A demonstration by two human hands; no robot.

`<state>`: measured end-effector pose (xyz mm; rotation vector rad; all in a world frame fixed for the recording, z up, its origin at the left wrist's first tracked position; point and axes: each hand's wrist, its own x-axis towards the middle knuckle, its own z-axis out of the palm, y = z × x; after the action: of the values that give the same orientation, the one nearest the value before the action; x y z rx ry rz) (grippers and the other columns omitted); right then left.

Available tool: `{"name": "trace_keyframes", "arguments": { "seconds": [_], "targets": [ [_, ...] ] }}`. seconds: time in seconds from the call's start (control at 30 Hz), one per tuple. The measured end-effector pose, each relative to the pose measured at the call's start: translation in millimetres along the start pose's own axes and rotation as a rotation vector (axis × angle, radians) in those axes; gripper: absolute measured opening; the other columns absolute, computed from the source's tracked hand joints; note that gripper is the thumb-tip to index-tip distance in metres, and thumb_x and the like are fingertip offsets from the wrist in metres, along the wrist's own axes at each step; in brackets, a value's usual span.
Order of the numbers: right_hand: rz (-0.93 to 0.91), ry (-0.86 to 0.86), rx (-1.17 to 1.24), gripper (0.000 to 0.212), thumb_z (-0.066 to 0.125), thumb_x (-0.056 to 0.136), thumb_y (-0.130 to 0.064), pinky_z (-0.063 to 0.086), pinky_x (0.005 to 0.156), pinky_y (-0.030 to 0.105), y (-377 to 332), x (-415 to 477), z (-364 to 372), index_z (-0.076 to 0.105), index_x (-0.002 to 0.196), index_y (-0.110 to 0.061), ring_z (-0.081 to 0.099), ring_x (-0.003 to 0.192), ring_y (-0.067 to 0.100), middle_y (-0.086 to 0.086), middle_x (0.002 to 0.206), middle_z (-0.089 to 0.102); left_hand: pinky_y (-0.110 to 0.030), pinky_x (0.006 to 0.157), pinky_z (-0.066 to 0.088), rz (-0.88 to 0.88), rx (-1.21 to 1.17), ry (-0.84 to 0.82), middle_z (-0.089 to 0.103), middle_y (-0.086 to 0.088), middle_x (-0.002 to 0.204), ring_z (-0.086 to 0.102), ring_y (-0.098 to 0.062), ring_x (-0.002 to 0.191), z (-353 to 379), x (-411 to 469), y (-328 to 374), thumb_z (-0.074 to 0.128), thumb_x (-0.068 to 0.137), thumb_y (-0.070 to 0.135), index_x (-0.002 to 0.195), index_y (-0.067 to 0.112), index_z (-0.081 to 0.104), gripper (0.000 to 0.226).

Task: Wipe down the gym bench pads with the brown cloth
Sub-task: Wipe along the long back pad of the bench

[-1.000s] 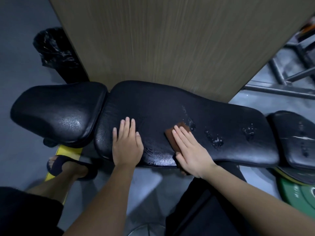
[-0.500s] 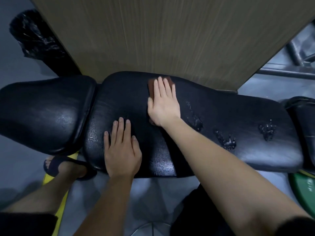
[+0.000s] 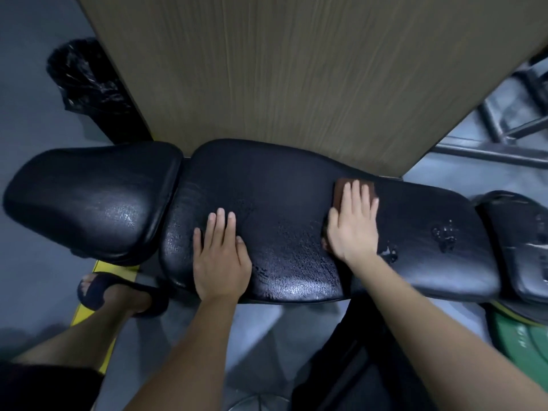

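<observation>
Head view, looking straight down on the bench [image 3: 296,188]: 3 black pads in a row, the long middle pad [image 3: 281,209] taking the action. Right hand [image 3: 354,223] lies flat on the cloth [image 3: 344,188], fingers [image 3: 355,194] stretched out and pressing it down rather than clenched around it. Cloth sits at the pad's far edge, about 2 o'clock from the left hand [image 3: 221,256]. Left hand is spread flat on the pad's near half, fingers released, gripping nothing. Wet sheen across the near side; droplets [image 3: 444,235] beaded at 3 o'clock of the right hand. Wooden panel [image 3: 296,78] stands at 12 o'clock, sandalled foot [image 3: 115,292] at 8.
</observation>
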<state>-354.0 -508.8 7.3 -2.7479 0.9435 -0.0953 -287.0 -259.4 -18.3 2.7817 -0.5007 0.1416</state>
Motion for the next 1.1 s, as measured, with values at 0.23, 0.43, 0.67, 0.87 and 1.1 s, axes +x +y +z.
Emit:
{"name": "trace_keyframes", "arguments": {
  "seconds": [0.23, 0.43, 0.67, 0.87, 1.1],
  "targets": [
    [-0.418, -0.128, -0.027, 0.068, 0.015, 0.105, -0.041, -0.006, 0.128, 0.043, -69.2, -81.3, 15.0, 0.014, 0.162, -0.005, -0.002, 0.159, 0.024, 0.010, 0.172, 0.005, -0.047, 0.125, 0.018, 0.009, -0.023, -0.002, 0.036, -0.004, 0.163, 0.028, -0.018, 0.153, -2.7, -4.2, -1.9, 0.023, 0.104, 0.031, 0.154, 0.014, 0.043, 0.056],
    [-0.479, -0.148, 0.031, 0.064, 0.023, 0.106, -0.035, -0.001, 0.129, 0.045, -117.3, -18.4, 33.3, 0.010, 0.163, -0.008, -0.003, 0.159, 0.023, 0.008, 0.172, 0.004, -0.045, 0.126, 0.016, -0.005, -0.027, 0.015, 0.038, -0.003, 0.162, 0.027, -0.017, 0.153, 3.0, -2.6, -4.1, 0.023, 0.105, 0.032, 0.153, 0.015, 0.044, 0.055],
    [-0.269, -0.090, 0.078, 0.064, 0.025, 0.107, -0.033, -0.005, 0.129, 0.042, -150.5, 80.1, 42.8, 0.007, 0.163, -0.007, -0.002, 0.159, 0.023, 0.008, 0.172, 0.004, -0.045, 0.126, 0.016, 0.014, -0.068, 0.094, 0.041, -0.005, 0.160, 0.030, -0.019, 0.152, 11.7, -1.1, -5.0, 0.023, 0.107, 0.030, 0.151, 0.013, 0.048, 0.053],
    [-0.117, -0.081, 0.004, 0.065, 0.019, 0.107, -0.037, -0.007, 0.128, 0.039, -72.4, 95.3, 13.5, 0.004, 0.163, -0.007, -0.008, 0.159, 0.022, 0.008, 0.172, -0.004, -0.043, 0.127, 0.014, -0.011, -0.073, 0.059, 0.041, -0.002, 0.161, 0.029, -0.017, 0.152, 9.0, 0.0, -3.6, 0.023, 0.105, 0.033, 0.150, 0.016, 0.049, 0.055],
    [0.090, -0.111, 0.032, 0.068, 0.030, 0.107, -0.035, -0.003, 0.128, 0.045, 10.1, -15.1, -9.9, 0.006, 0.162, -0.004, -0.005, 0.159, 0.029, 0.013, 0.172, -0.003, -0.048, 0.126, 0.014, -0.022, -0.020, -0.027, 0.032, -0.001, 0.165, 0.022, -0.017, 0.155, 2.2, 2.1, 1.0, 0.024, 0.105, 0.037, 0.153, 0.019, 0.043, 0.055]
  ]
}}
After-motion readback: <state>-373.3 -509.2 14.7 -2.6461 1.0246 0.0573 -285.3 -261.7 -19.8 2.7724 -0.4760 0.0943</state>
